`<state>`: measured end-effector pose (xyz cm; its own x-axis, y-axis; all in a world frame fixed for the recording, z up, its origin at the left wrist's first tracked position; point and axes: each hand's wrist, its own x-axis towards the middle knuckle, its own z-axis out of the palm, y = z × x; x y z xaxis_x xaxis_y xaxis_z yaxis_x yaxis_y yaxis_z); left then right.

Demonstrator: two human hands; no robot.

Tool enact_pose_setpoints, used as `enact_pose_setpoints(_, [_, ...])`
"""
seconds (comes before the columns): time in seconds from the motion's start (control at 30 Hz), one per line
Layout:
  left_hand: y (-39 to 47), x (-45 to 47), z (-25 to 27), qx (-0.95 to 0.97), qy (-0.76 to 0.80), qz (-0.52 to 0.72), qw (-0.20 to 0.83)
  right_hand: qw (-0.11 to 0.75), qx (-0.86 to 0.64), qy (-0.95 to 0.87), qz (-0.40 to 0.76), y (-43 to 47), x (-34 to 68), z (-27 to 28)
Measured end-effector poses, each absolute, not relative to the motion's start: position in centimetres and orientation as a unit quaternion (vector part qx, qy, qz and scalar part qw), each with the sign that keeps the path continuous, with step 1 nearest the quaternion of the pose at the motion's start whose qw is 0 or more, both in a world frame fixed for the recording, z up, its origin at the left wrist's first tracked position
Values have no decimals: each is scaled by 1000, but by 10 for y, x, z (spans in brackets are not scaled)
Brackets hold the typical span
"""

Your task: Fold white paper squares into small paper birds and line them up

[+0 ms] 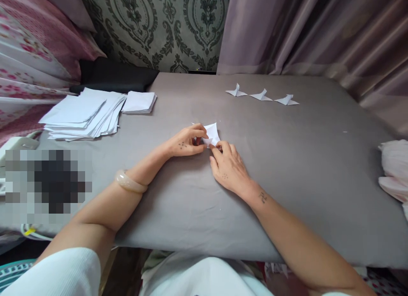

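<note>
A small white sheet of paper [213, 131], partly folded, lies near the middle of the grey-covered table [287, 168]. At its left side my left hand [188, 141] pinches the paper between thumb and fingers. My right hand [230, 165] grips the near right edge of the same sheet with its fingertips, thumb tucked close. The fingers cover part of the folds. Three folded paper birds [261, 95] stand in a row farther back on the right.
At the back left are a large stack of white paper [79, 115] and a smaller stack of squares [138, 102]. A black cloth [117, 73] lies behind them. White fabric [395, 168] sits at the right edge. Power strip [19, 147] and a pixelated patch are at left.
</note>
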<state>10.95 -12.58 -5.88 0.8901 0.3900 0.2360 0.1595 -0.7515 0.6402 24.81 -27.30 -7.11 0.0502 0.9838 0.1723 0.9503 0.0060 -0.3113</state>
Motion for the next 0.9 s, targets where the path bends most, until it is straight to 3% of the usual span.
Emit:
enact_pose_setpoints(0.27, [-124,109,-56,946,114,141,269,276,-685,-662,127,-263,263,-77])
enact_pose_setpoints(0.53, [-135,113,-60,963,95,157,198,409,-700,-522,266,-255,270,-69])
enact_pose_setpoints(0.9, [-136,107,-75,924,181,300,156,415,-711,-502,265,-250,273,-73])
